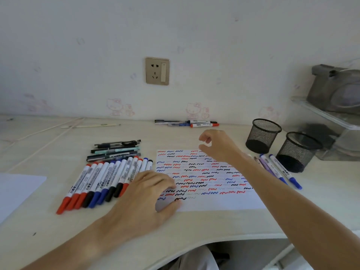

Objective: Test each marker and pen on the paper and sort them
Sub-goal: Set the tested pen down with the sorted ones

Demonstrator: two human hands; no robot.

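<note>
Left grip (148, 191) flat on smooth paper (224, 201) | right grip (216, 145) empty

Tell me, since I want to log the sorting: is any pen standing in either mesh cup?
No. Both mesh cups show only dark bottoms, while the blue-capped markers lie on the desk beside them.

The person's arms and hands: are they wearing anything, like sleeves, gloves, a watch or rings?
Nothing shows on them. The left hand and right hand are bare, without gloves, and I can make out no rings. Both forearms are uncovered up to the picture's edge, with no sleeve, watch or band in view.
</note>
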